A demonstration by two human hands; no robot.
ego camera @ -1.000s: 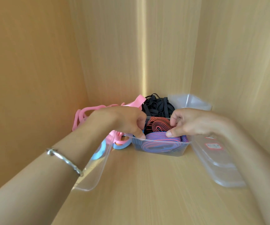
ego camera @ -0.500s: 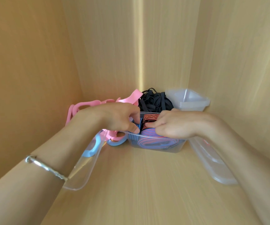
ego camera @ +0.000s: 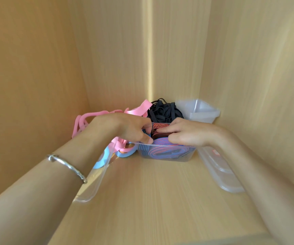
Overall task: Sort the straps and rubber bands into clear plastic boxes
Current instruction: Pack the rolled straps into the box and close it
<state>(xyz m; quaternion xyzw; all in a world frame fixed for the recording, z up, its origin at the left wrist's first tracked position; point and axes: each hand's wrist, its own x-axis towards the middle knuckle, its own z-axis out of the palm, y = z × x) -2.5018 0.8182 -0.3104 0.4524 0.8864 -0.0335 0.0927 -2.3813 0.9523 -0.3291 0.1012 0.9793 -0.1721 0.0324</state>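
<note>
A clear plastic box [ego camera: 167, 154] stands at the back of the wooden compartment, filled with blue-and-red striped straps [ego camera: 162, 140] and a red-and-black strap [ego camera: 160, 129]. My left hand [ego camera: 125, 129] reaches into its left end, fingers curled on the striped straps. My right hand [ego camera: 188, 134] lies flat on top of the straps at the box's right, pressing them down. Pink bands [ego camera: 82, 121] and light blue bands [ego camera: 125, 153] lie left of the box. A heap of black bands [ego camera: 164, 112] sits behind it.
A clear lid [ego camera: 91, 184] leans under my left forearm. Another clear lid [ego camera: 222, 172] lies along the right wall. A stack of empty clear boxes [ego camera: 201, 110] stands in the back right corner. Wooden walls close in left, back and right.
My right hand has moved from pinching at the box's front edge to lying flat over the straps. The left hand stays at the box's left end. The camera has shifted slightly.
</note>
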